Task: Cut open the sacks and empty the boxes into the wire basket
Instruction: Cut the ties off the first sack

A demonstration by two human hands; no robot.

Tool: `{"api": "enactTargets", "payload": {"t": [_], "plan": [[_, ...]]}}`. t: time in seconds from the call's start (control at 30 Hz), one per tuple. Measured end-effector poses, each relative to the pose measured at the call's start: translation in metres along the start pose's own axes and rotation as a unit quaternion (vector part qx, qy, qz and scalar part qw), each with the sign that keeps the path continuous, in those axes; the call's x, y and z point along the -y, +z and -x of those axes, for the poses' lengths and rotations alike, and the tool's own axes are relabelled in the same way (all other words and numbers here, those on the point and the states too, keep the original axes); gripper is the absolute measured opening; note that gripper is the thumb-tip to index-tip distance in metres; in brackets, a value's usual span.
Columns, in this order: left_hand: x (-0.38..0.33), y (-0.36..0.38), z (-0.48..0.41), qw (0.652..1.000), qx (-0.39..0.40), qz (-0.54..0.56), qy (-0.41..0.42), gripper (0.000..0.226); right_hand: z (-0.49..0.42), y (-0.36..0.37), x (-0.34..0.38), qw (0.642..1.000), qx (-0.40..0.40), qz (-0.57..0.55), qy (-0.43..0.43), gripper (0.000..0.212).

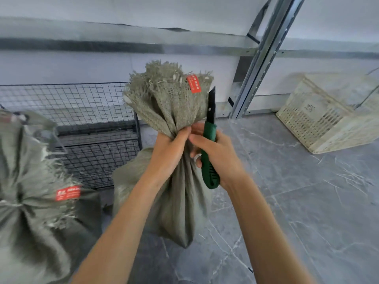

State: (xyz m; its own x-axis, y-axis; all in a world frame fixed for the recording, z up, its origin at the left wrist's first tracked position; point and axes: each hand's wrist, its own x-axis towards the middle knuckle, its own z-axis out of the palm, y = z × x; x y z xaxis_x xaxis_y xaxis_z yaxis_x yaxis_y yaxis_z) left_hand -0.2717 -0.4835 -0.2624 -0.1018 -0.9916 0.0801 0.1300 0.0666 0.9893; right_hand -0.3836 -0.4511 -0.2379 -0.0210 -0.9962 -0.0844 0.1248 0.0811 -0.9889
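While my left hand (172,152) is clenched round the gathered neck of the sack (164,99), just right of the wire basket (82,119), my right hand (219,158) is wrapped round the green knife (210,129), blade pointing up beside the frayed top. I can't quite tell whether the blade touches the cloth. Cutting leftward from here could slip the edge into my left fingers, since both hands meet at the neck.

A grey marbled tile floor (307,201) carries an upright sack (180,201) at the middle and a second sack (30,212) at the left. A black wire basket (92,130) stands behind them, and a pale plastic crate (328,119) sits far right.
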Motion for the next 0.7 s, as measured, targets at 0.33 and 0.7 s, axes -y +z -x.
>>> {"api": "enactTargets", "payload": {"t": [0.33,0.7], "plan": [[-0.031,-0.050,-0.015,0.985,-0.010,0.131,-0.108,0.053,-0.023,0.020,-0.014,0.999,-0.014,0.004,0.037,0.014],[-0.051,-0.088,-0.016,0.951,-0.112,0.276,-0.083,0.045,-0.057,0.013,-0.001,0.961,-0.237,-0.122,0.072,0.019]]}}
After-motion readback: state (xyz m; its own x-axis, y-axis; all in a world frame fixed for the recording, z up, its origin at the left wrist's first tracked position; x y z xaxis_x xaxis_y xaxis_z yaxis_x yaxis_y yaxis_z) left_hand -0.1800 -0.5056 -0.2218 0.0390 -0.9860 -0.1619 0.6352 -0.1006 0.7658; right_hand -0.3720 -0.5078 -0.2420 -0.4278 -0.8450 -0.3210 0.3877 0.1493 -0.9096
